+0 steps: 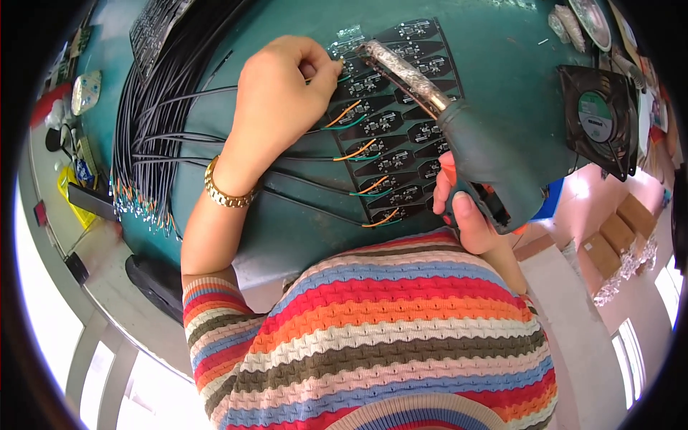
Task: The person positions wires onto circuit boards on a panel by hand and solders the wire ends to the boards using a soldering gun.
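My right hand (466, 208) is wrapped round the grip of a black soldering gun (476, 140). Its long nozzle, wrapped in silvery foil, points up and left to the upper part of the circuit board panel (380, 125). Close to that tip, my left hand (287, 89) is closed in a pinch at the panel's upper left edge. A black cable (208, 93) runs to this hand, so its end seems to be between the fingers, though they mostly cover it. Below, several black cables (308, 158) lie with split orange and green wires over the panel's left edge.
A thick bundle of black cables (143, 136) with bared coloured ends lies on the green mat (287, 236) at left. At right stands a black square fan (598, 118). Cardboard boxes (616, 236) sit lower, beyond the table edge. Another dark board panel (158, 32) rests on the bundle.
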### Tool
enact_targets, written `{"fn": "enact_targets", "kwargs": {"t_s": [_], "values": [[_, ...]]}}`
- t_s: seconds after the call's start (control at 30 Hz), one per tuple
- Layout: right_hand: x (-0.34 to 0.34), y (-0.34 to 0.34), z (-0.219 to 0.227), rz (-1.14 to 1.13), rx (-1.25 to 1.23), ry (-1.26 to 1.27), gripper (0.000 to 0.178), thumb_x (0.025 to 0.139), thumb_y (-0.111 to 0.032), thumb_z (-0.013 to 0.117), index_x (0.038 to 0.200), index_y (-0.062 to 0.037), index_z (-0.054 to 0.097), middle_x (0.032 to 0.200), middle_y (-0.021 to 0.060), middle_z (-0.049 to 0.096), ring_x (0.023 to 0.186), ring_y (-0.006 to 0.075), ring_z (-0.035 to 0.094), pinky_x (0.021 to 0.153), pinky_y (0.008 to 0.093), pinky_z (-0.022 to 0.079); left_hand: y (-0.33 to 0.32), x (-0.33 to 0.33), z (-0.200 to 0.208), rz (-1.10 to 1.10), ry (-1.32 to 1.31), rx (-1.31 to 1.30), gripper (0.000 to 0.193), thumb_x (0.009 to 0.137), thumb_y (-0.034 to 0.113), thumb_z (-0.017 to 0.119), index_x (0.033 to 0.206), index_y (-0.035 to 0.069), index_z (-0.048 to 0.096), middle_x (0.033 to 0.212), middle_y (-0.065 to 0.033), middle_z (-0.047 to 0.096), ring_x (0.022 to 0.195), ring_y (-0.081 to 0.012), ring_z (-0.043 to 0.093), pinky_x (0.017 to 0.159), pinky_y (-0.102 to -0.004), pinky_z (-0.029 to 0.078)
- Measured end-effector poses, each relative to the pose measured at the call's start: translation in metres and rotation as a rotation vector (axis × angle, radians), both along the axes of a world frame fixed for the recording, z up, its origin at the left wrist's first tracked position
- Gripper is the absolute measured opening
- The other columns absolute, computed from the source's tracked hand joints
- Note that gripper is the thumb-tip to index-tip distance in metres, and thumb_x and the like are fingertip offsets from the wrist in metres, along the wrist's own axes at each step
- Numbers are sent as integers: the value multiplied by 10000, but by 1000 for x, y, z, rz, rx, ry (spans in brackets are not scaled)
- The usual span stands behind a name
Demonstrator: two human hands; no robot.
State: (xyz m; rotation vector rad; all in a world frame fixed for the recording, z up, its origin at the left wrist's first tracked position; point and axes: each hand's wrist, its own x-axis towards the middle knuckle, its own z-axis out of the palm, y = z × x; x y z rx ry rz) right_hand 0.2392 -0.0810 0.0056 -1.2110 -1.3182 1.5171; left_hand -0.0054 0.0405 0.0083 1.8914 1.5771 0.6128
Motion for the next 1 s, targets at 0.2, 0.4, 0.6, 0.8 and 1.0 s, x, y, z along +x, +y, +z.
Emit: {"fn": "enact_targets", "kwargs": {"t_s": [0.2,0.4,0.6,0.8,1.0], "values": [[-4,-2,-1,36,-1,-121,456,868,-266,570,1210,22,479,785,70,558,635,128,522,574,277,447,5,1,1,15,43,-48,127,750,92,691,720,4,604,704,-108,584,623,-253,557,603,-354,451],[-4,0,-7,85,110,-167,390,855,-204,593,1171,6,501,799,46,564,647,119,530,576,278,448,9,0,2,-48,80,-45,120,743,77,686,729,-3,597,716,-119,579,627,-257,550,604,-360,443],[-8,8,0,65,115,-152,173,771,-100,635,922,-28,590,773,61,610,658,180,585,590,283,471,9,0,6,-43,92,-102,120,745,67,679,734,-8,586,724,-122,572,636,-263,545,606,-361,438],[-9,6,3,30,51,-132,128,779,-105,629,880,-32,600,780,66,604,664,178,582,601,281,468,10,-2,5,-74,88,-80,118,748,55,675,739,-6,575,725,-117,564,633,-264,537,605,-362,433],[-6,4,-1,92,103,-134,213,874,-225,569,932,-20,549,773,56,549,633,121,519,575,268,429,10,-2,6,-76,89,-85,119,753,64,676,739,1,576,722,-113,558,639,-261,537,604,-360,431]]}}
